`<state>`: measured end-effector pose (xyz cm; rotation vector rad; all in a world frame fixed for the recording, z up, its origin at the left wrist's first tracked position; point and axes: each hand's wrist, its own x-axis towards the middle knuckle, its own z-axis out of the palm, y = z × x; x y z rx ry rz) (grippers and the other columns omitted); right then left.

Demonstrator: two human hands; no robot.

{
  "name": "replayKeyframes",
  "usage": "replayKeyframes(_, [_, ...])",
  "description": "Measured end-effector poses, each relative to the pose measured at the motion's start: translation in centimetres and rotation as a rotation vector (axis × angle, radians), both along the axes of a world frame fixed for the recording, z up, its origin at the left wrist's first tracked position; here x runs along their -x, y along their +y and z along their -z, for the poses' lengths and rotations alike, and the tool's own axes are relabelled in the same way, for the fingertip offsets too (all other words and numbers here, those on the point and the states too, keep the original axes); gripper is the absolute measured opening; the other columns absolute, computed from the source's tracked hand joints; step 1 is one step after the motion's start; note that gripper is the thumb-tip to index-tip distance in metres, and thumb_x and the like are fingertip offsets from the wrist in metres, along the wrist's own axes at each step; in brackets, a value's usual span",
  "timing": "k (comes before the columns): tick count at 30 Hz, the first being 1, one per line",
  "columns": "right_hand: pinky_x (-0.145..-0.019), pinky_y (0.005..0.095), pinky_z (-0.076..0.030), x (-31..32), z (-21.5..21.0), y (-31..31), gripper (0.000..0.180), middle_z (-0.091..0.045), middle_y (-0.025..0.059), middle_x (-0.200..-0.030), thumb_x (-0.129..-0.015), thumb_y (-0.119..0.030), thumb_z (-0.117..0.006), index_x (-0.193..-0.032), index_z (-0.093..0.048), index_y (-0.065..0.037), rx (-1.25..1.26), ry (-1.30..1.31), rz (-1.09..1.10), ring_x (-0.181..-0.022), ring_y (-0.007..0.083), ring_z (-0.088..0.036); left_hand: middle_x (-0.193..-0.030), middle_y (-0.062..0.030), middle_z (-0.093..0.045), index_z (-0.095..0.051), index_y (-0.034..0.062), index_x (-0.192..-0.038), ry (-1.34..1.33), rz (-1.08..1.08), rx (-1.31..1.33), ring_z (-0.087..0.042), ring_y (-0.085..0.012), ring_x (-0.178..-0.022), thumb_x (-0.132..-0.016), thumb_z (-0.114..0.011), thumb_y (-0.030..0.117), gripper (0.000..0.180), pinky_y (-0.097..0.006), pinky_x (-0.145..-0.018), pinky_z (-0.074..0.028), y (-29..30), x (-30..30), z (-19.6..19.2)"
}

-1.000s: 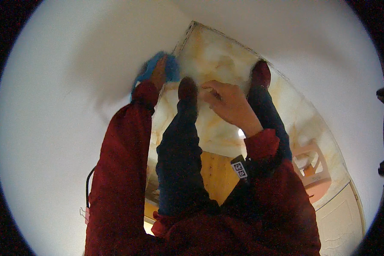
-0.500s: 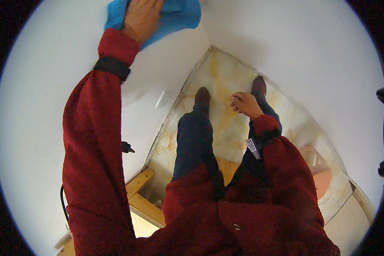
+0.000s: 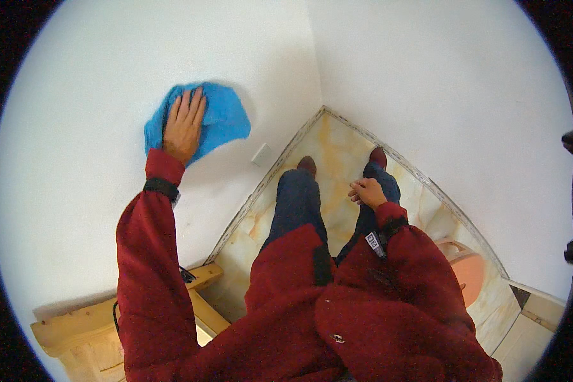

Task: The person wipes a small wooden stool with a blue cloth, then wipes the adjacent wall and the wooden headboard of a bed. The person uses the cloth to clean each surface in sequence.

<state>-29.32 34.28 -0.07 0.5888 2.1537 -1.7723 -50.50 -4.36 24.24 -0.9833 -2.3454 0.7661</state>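
Note:
My left hand lies flat on a blue cloth, its fingers stretched out and pressing it against the white wall on the left. The cloth spreads past the hand on both sides, with its lower right edge hanging loose; the thumb and palm are hidden. Low in front of my right leg, my right hand hangs with fingers loosely curled in. Nothing shows in it, and it touches neither wall.
Two white walls meet at a corner above a marbled tile floor. A white wall plate sits low on the left wall. Wooden furniture stands at the lower left. An orange-pink stool is behind my right arm.
My left hand has come down the left wall with the blue cloth under it. The whole view has shifted, showing more of the wooden furniture. The right hand stays curled at my side.

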Motion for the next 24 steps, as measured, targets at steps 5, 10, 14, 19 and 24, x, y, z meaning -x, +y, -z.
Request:
replayKeyframes(5, [-0.052,0.0298,-0.054,-1.1,1.0,-0.3,0.030,-0.069,0.0126,-0.079,-0.093,-0.020,-0.053,-0.105,-0.062,0.006,-0.068,0.063,-0.035,-0.061,0.0156,-0.065,-0.150,-0.0154,-0.027,-0.036,0.0004,-0.140,-0.201,-0.119,0.103,-0.028,-0.0341,-0.137,-0.085,-0.055,0.015,0.060,-0.046,-0.114,-0.019,-5.3,-3.9,4.4])
replayKeyframes(10, [-0.055,0.0287,-0.053,-1.5,1.2,-0.3,0.025,-0.068,0.0115,-0.078,-0.093,-0.017,-0.050,-0.100,-0.062,0.004,-0.046,0.140,-0.053,-0.063,0.0155,-0.065,-0.147,-0.0145,-0.033,-0.035,0.0038,-0.141,-0.028,-0.057,-0.112,-0.032,-0.0355,-0.133,-0.077,-0.067,0.020,0.073,-0.047,-0.112,-0.022,-4.5,-3.5,1.1])
replayKeyframes(14, [-0.055,0.0289,-0.054,-1.1,0.5,-0.5,0.025,-0.068,0.0129,-0.080,-0.093,-0.016,-0.050,-0.102,-0.062,0.005,-0.074,0.084,-0.047,-0.064,0.0166,-0.066,-0.146,-0.0151,-0.035,-0.037,0.0076,-0.140,0.263,-0.010,-0.374,-0.034,-0.0384,-0.131,-0.076,-0.071,0.027,0.075,-0.052,-0.110,-0.022,-2.1,-1.8,-9.2])
replayKeyframes(19, [-0.055,0.0287,-0.054,-1.2,0.3,-1.1,0.024,-0.069,0.0130,-0.082,-0.093,-0.015,-0.049,-0.103,-0.063,0.003,-0.046,0.057,-0.037,-0.065,0.0168,-0.066,-0.144,-0.0120,-0.040,-0.045,0.0136,-0.137,0.790,0.007,-0.449,-0.033,-0.0362,-0.134,-0.080,-0.068,0.042,0.067,-0.052,-0.109,-0.024,-3.1,-1.0,-21.2])
replayKeyframes(24, [-0.055,0.0295,-0.054,-1.1,0.4,-1.1,0.026,-0.068,0.0126,-0.082,-0.094,-0.016,-0.050,-0.105,-0.063,0.003,-0.067,0.061,0.020,-0.066,0.0166,-0.066,-0.145,-0.0123,-0.038,-0.043,0.0145,-0.138,0.889,-0.022,-0.456,-0.031,-0.0352,-0.135,-0.085,-0.061,0.043,0.064,-0.051,-0.109,-0.023,-3.9,-0.6,-23.2])
